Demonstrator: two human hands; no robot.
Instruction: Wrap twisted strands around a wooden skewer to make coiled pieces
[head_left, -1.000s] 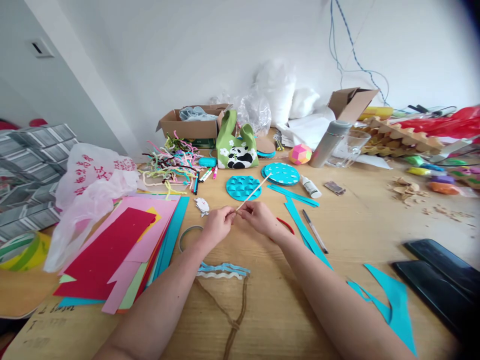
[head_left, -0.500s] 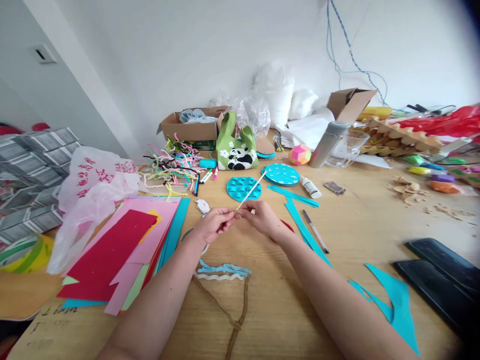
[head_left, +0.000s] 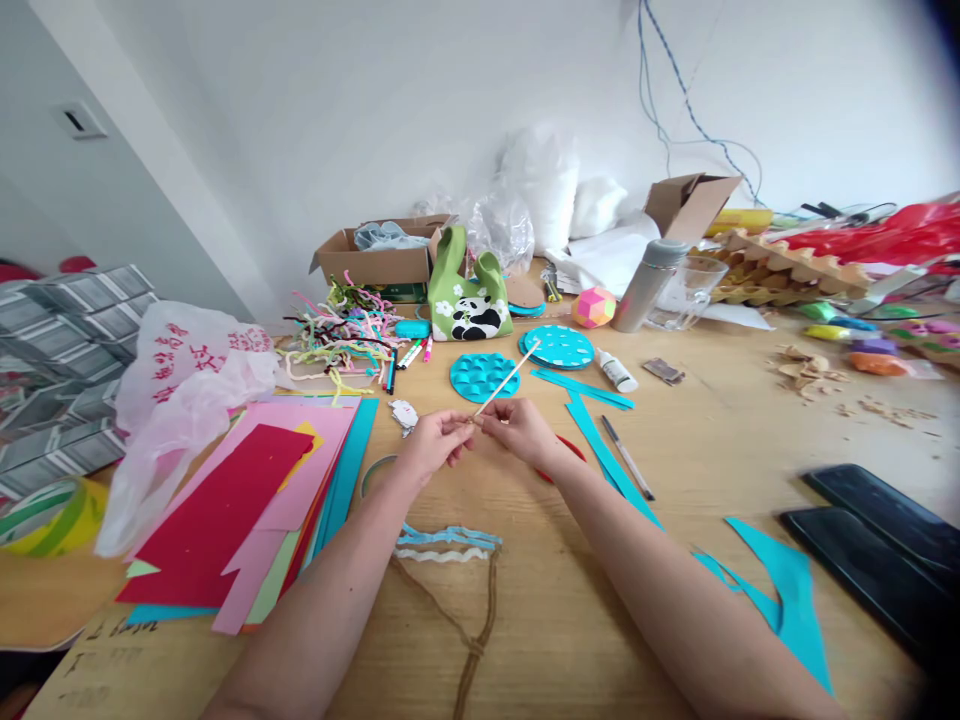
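Note:
My left hand (head_left: 439, 440) and my right hand (head_left: 517, 430) meet above the middle of the table, fingers pinched together. Between them they hold the lower end of a thin pale stick (head_left: 508, 377), which slants up to the right. A small brownish bit shows at the fingertips, too small to name. Just beyond the stick lie a teal disc with a scalloped pattern (head_left: 480, 378) and teal discs with white spots (head_left: 570, 347). Nearer me, blue and white wavy strips (head_left: 446, 540) lie by a knotted brown cord (head_left: 490, 605). Part of a red ring (head_left: 576, 452) shows behind my right wrist.
Coloured paper sheets (head_left: 225, 510) are stacked left. Fuzzy craft stems (head_left: 341, 330), a green panda bag (head_left: 469, 295) and a grey flask (head_left: 651, 285) stand behind. Right are a glue bottle (head_left: 617, 371), a pen (head_left: 628, 458), teal offcuts (head_left: 795, 600) and dark phones (head_left: 862, 570).
Both hands stay nearly in place, still pinching the stick, whose upper tip has swung slightly right. The view has shifted a little; the things on the table look unmoved.

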